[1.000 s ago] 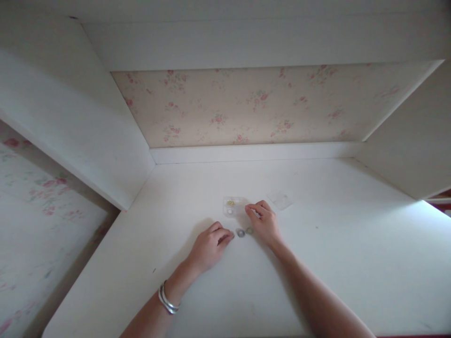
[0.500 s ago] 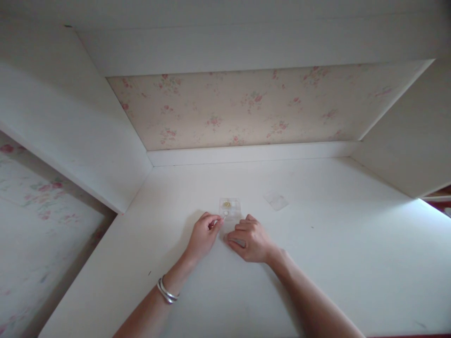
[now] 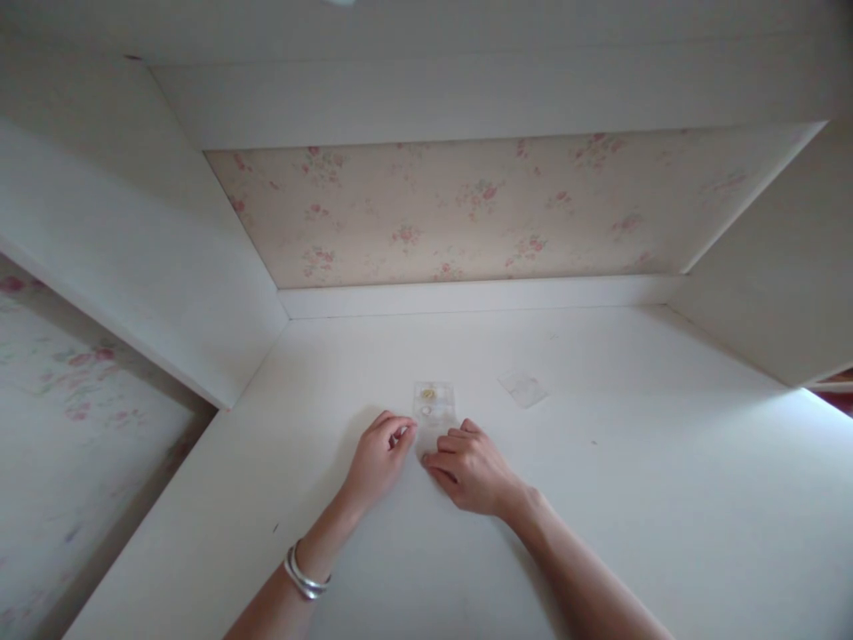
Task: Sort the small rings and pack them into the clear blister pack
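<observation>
A small clear plastic case (image 3: 445, 389) lies on the white tabletop in front of my hands. A gold-coloured piece (image 3: 427, 394) shows in its upper part, and a pale, ring-like piece (image 3: 427, 411) sits below that. At the case's lower left corner, my left hand (image 3: 381, 453) has thumb and forefinger pinched together; anything between them is too small to make out. My right hand (image 3: 470, 467) rests by the lower right edge with its fingers curled and the thumb against the forefinger. What it may hold is hidden.
A flat clear plastic piece (image 3: 523, 388) lies to the right of the case. White side panels (image 3: 219, 302) and a low back ledge (image 3: 466, 293) enclose the tabletop (image 3: 400, 347). Small dark specks lie on the surface. Two silver bangles (image 3: 306, 578) circle my left wrist.
My left fingertips have drawn back slightly from the pale ring-like piece, down and left. My right thumb has closed against its forefinger. The view has shifted a little.
</observation>
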`<state>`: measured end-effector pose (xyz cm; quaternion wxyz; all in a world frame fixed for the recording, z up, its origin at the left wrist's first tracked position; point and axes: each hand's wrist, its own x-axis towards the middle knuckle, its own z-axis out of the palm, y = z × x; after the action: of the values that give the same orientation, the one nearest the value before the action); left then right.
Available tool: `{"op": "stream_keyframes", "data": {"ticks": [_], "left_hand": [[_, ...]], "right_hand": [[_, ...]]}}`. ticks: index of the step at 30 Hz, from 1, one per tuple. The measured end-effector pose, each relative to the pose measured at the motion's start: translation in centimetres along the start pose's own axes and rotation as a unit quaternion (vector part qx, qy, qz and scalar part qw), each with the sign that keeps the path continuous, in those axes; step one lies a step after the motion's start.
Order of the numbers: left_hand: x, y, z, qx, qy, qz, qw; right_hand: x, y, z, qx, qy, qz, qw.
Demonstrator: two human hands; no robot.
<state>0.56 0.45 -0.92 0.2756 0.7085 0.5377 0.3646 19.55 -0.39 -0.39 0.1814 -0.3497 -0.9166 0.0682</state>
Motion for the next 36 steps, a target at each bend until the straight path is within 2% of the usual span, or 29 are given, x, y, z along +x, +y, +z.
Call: {"op": "stream_keyframes", "data": {"ticks": [4, 10, 17, 20, 26, 29, 32, 36], "left_hand": [[-1.2, 0.0, -0.5, -0.007, -0.037, -0.008, 0.999], [-1.1, 0.2, -0.4, 0.002, -0.062, -0.003, 0.998], [-2.0, 0.2, -0.3, 0.047, -0.112, 0.020, 0.992], [-2.2, 0.4, -0.5, 0.082, -0.128, 0.038, 0.988], [-2.1, 0.2, -0.5, 0.142, -0.136, 0.056, 0.979], [-2.2, 0.0, -0.4, 0.149, -0.135, 0.057, 0.978], [-2.3, -0.1, -0.3, 0.135, -0.136, 0.056, 0.980], [-2.1, 0.0, -0.5, 0.086, -0.124, 0.046, 0.987]], "right_hand": [[0.1, -0.1, 0.0, 0.019, -0.003, 0.004, 1.000], [0.2, 0.0, -0.1, 0.042, 0.022, 0.032, 0.998], [0.7, 0.8, 0.3, 0.045, 0.147, 0.157, 0.975], [1.2, 1.3, 0.5, 0.029, 0.182, 0.186, 0.965], [2.3, 1.9, 1.2, 0.010, 0.171, 0.180, 0.969], [2.2, 2.1, 1.2, 0.008, 0.186, 0.197, 0.963], [1.6, 2.4, 1.1, 0.013, 0.211, 0.220, 0.952], [0.9, 2.8, 1.1, 0.014, 0.202, 0.234, 0.951]]}}
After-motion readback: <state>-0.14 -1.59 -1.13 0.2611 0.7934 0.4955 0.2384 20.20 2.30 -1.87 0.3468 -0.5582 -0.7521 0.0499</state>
